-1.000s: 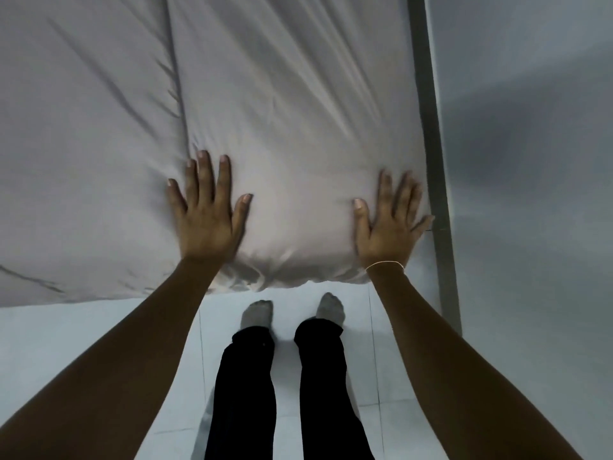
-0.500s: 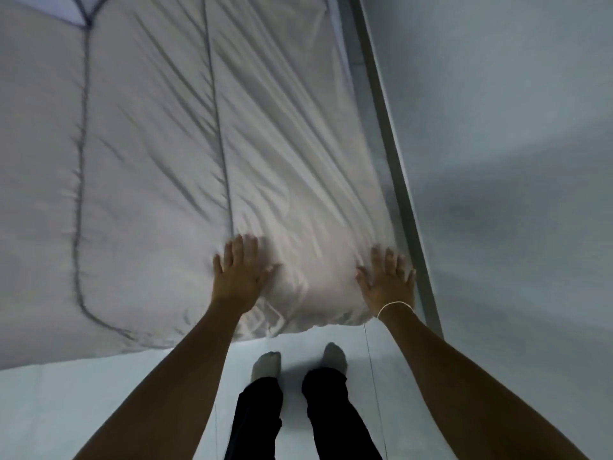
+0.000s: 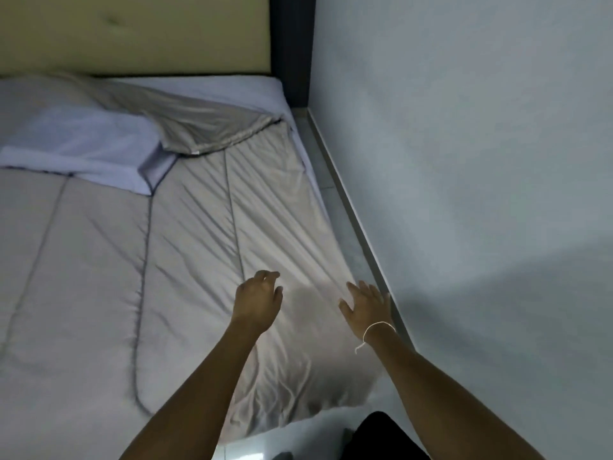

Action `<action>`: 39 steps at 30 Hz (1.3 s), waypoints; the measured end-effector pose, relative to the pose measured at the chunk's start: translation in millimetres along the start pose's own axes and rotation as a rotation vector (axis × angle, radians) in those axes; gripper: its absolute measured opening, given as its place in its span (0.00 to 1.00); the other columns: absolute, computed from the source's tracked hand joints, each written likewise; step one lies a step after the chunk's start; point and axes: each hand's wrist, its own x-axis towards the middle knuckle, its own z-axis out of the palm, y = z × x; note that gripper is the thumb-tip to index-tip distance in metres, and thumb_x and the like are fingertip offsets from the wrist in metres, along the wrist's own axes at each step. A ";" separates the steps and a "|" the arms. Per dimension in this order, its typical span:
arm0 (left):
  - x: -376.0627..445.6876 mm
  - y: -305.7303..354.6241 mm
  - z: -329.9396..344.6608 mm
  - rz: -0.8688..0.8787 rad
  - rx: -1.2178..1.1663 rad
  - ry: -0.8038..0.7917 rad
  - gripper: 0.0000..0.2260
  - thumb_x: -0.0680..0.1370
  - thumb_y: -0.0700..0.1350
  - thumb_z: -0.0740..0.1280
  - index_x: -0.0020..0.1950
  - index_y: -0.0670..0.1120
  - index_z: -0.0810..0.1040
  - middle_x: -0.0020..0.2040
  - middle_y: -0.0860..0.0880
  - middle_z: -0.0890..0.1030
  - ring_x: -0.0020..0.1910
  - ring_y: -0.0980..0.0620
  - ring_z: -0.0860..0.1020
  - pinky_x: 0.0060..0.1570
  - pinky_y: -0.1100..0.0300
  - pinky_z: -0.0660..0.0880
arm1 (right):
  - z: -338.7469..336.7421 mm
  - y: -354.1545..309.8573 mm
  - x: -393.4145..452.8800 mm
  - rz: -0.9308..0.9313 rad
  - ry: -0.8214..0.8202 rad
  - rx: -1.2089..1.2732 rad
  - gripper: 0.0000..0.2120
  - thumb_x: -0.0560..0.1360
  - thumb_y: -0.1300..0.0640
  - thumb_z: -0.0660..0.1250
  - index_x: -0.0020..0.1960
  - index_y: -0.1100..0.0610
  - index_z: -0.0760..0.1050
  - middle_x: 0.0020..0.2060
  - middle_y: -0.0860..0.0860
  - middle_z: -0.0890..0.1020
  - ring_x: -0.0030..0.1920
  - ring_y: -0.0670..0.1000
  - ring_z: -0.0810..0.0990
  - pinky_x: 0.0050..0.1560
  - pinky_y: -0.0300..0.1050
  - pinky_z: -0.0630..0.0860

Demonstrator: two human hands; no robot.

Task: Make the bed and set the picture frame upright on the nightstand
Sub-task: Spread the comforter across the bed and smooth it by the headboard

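A grey quilted comforter [image 3: 99, 277] lies spread over the bed, wrinkled along its right side. Its top right corner [image 3: 215, 127] is folded back near the head, showing a pale blue sheet [image 3: 232, 91]. A pale blue pillow [image 3: 83, 144] lies at the upper left. My left hand [image 3: 257, 302] hovers just above the comforter's near right part, fingers curled and holding nothing. My right hand [image 3: 365, 307] is by the comforter's right edge, fingers spread, a thin string around its wrist. No picture frame or nightstand is in view.
A beige padded headboard [image 3: 132, 31] stands at the far end. A grey wall [image 3: 464, 161] runs close along the bed's right side, with a narrow strip of tiled floor [image 3: 338, 220] between. My dark trouser leg [image 3: 381, 436] is at the foot of the bed.
Both hands have lifted off the comforter's foot corner, where they pressed flat. The view has tilted up from the floor and feet to the whole bed and headboard.
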 end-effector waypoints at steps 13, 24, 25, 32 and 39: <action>99.1 110.1 20.1 -0.165 0.097 0.024 0.18 0.81 0.50 0.56 0.71 0.47 0.68 0.68 0.46 0.71 0.63 0.46 0.73 0.62 0.52 0.69 | -85.5 79.2 103.0 -0.182 -0.014 0.039 0.27 0.79 0.41 0.54 0.75 0.49 0.59 0.76 0.53 0.62 0.75 0.56 0.59 0.73 0.58 0.56; 163.0 202.1 52.5 -0.356 0.049 0.040 0.20 0.82 0.51 0.56 0.72 0.48 0.65 0.71 0.46 0.69 0.67 0.45 0.70 0.66 0.50 0.67 | -147.1 157.2 191.2 -0.308 -0.041 0.062 0.29 0.79 0.39 0.54 0.75 0.49 0.58 0.75 0.52 0.64 0.75 0.57 0.60 0.73 0.58 0.59; 169.5 204.4 50.9 -0.361 0.049 0.043 0.20 0.82 0.51 0.56 0.72 0.48 0.65 0.71 0.46 0.69 0.67 0.45 0.70 0.66 0.50 0.67 | -151.2 158.0 196.4 -0.301 -0.044 0.066 0.29 0.79 0.38 0.54 0.76 0.49 0.58 0.75 0.52 0.63 0.75 0.56 0.59 0.73 0.59 0.56; 219.4 208.0 32.6 -0.392 0.067 0.061 0.20 0.82 0.51 0.56 0.73 0.47 0.64 0.72 0.45 0.67 0.68 0.44 0.69 0.67 0.49 0.66 | -172.3 160.9 246.3 -0.342 -0.080 0.053 0.29 0.79 0.38 0.55 0.76 0.49 0.57 0.75 0.52 0.63 0.76 0.57 0.58 0.74 0.62 0.55; 312.7 189.5 13.5 -0.409 0.042 0.157 0.20 0.81 0.50 0.57 0.73 0.47 0.64 0.72 0.45 0.67 0.68 0.44 0.68 0.67 0.49 0.66 | -195.5 140.6 343.5 -0.378 -0.081 0.009 0.29 0.79 0.38 0.55 0.76 0.48 0.57 0.75 0.51 0.62 0.76 0.57 0.58 0.73 0.62 0.55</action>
